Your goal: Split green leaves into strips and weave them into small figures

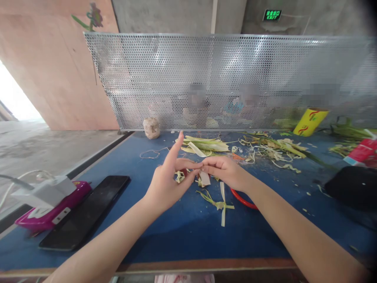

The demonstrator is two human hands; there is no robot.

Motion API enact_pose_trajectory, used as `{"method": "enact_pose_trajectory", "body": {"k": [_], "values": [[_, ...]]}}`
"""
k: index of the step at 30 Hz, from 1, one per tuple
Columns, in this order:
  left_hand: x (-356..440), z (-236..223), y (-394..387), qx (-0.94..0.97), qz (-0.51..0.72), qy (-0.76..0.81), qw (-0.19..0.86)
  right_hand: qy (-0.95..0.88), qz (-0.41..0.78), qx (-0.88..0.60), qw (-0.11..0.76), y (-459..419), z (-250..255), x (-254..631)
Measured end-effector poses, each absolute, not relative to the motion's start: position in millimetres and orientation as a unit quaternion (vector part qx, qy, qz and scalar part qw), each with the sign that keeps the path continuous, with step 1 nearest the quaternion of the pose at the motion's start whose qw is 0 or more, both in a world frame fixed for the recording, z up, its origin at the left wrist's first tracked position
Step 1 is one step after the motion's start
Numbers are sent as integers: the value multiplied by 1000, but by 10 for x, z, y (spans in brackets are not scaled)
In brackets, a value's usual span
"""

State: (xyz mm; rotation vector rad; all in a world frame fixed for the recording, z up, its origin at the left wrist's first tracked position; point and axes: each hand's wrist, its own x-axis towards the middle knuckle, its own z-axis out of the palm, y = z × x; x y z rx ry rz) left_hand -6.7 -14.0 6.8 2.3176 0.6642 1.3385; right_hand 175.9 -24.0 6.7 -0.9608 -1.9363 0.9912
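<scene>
Above the middle of the blue table, both hands meet at the fingertips. My left hand (166, 182) pinches with thumb and fingers, while one finger points straight up. From the other side my right hand (228, 171) pinches at the same spot with thumb and forefinger. A pale leaf strip (205, 179) hangs at the fingertips; its upper end is hidden by the fingers. Curly pale scraps (180, 177) show behind my left hand. Just nearer to me lies a knotted piece of green and pale strips (220, 205). Beside it, a red curved rim (243, 199) is partly covered by my right forearm.
A pile of pale green leaves (206, 145) and loose scraps (273, 151) lie toward the back. A perforated metal screen (176, 70) stands behind, near a ball of twine (151, 128) and a yellow packet (310, 122). Left: phone (88, 214), purple power strip (53, 216). Right: black object (350, 186).
</scene>
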Motion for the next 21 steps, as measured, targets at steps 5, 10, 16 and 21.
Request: {"method": "enact_pose_trajectory", "body": {"k": [5,10,16,21], "values": [[-47,103,-128,742,467,307,370,-783,308,-423,336,-264,88,1757],[-49,65,-126,775,451,327,298,-782,289,-445,328,-267,76,1747],[-36,67,-171,788,457,337,239,-764,311,-464,323,-287,66,1730],[-29,94,-165,768,454,337,301,-761,343,-435,336,-288,74,1731]]}}
